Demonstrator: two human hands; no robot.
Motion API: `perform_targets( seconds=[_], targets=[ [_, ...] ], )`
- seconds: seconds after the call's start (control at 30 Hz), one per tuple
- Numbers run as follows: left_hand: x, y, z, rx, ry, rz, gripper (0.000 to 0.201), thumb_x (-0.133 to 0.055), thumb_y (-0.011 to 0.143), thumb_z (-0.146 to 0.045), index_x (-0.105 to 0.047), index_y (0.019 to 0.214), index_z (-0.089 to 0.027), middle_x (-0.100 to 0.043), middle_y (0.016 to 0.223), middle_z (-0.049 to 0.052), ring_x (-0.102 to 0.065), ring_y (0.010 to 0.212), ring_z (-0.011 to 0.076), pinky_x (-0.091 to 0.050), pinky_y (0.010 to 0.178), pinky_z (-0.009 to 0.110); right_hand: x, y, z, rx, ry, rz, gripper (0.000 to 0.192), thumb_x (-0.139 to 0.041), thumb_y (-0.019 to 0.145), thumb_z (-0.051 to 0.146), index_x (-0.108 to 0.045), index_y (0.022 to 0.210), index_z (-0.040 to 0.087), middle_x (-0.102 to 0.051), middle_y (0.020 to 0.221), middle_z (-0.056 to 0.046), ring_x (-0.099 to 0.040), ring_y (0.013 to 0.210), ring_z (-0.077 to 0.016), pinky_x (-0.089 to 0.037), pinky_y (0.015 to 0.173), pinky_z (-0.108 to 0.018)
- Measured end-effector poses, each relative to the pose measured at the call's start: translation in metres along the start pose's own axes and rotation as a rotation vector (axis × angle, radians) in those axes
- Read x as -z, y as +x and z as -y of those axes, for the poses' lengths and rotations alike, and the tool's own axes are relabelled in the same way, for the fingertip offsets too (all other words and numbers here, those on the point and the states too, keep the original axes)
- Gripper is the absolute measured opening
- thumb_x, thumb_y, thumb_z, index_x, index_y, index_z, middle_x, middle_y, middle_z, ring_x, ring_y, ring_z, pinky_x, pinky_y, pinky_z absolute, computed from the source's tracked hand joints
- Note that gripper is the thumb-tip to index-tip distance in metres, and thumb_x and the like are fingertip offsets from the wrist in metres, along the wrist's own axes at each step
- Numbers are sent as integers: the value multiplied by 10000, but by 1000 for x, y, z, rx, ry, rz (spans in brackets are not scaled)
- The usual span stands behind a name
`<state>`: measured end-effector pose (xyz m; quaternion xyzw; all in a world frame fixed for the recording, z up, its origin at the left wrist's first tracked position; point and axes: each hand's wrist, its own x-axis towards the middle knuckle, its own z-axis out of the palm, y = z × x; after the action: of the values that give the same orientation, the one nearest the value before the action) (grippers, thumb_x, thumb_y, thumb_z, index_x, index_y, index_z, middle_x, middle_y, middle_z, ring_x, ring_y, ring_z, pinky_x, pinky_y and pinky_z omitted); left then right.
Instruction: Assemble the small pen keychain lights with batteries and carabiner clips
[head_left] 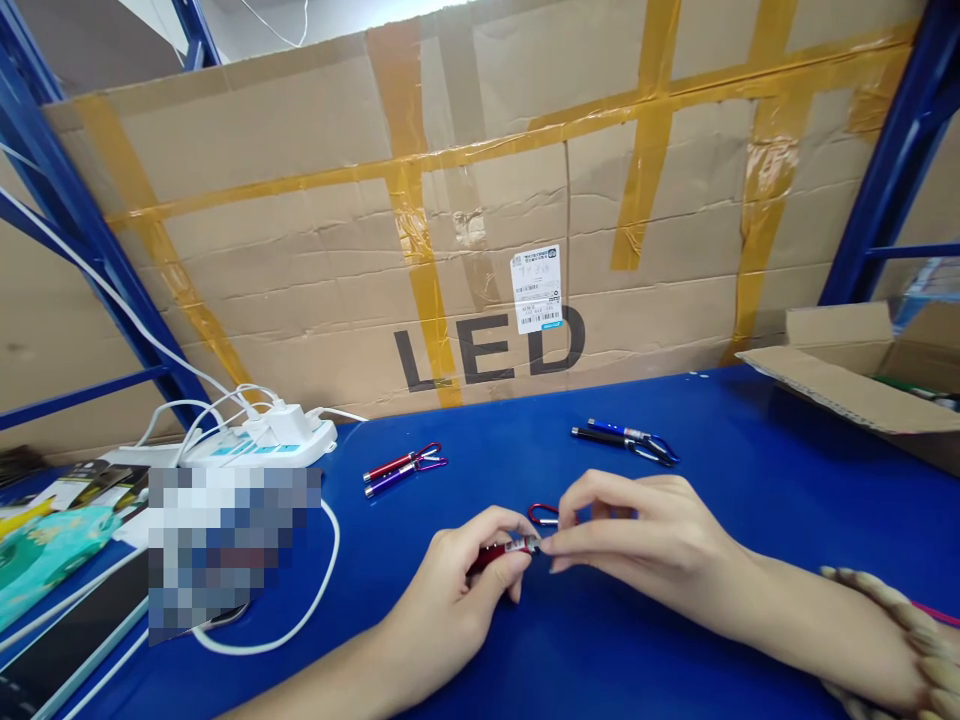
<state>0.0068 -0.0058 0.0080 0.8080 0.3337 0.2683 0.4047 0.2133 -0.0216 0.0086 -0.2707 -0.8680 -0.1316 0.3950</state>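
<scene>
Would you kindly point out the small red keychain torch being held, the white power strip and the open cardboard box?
small red keychain torch (501, 553), head view, on its red barrel.
white power strip (259, 447), head view, on its top face.
open cardboard box (832, 385), head view, on its near flap.

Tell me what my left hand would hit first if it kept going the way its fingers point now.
Your left hand points up and right, holding a red keychain torch. Straight ahead it would first meet your right hand, whose fingertips already pinch the torch's end. Depth is hard to judge, but they look almost touching.
</scene>
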Motion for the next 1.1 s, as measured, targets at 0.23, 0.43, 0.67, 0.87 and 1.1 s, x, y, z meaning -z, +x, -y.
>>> perform_targets(
  seconds=[0.23,0.43,0.67,0.87,1.1],
  targets=[
    [1,-1,1,-65,-33,82,160,-411,891,-262,-534,906,-160,-517,605,-26,-461,576,106,-343,566,208,9,1,4,168,-255,68,235,-397,934,188,-619,914,261,-633,785,40,-502,537,-62,-326,471,-229],
    [2,-5,1,-110,-66,151,113,-390,906,-210,-473,840,-171,-530,650,-24,-484,610,98,-369,625,205,11,-3,9,280,-325,82,207,-410,917,163,-595,918,255,-634,796,22,-514,559,-81,-302,465,-272],
    [2,-7,-2,-127,-32,179,82,-411,892,-174,-466,832,-175,-558,724,-7,-507,642,97,-398,630,196,11,-2,12,283,-290,81,330,-306,949,146,-613,852,216,-643,775,-7,-524,578,-104,-323,475,-272],
    [1,-8,-1,-105,-39,165,82,-429,882,-195,-432,801,-186,-562,725,-2,-515,636,103,-409,613,200,6,-1,16,154,-144,97,339,-312,952,153,-632,850,196,-620,719,-6,-550,570,-82,-380,486,-213],
    [-3,-8,4,-162,9,102,118,-438,858,-176,-393,752,-201,-554,702,-14,-522,613,103,-395,569,184,-5,7,23,-473,351,122,225,-638,773,332,-675,594,200,-552,582,14,-498,494,-73,-374,435,-170]
  ],
)
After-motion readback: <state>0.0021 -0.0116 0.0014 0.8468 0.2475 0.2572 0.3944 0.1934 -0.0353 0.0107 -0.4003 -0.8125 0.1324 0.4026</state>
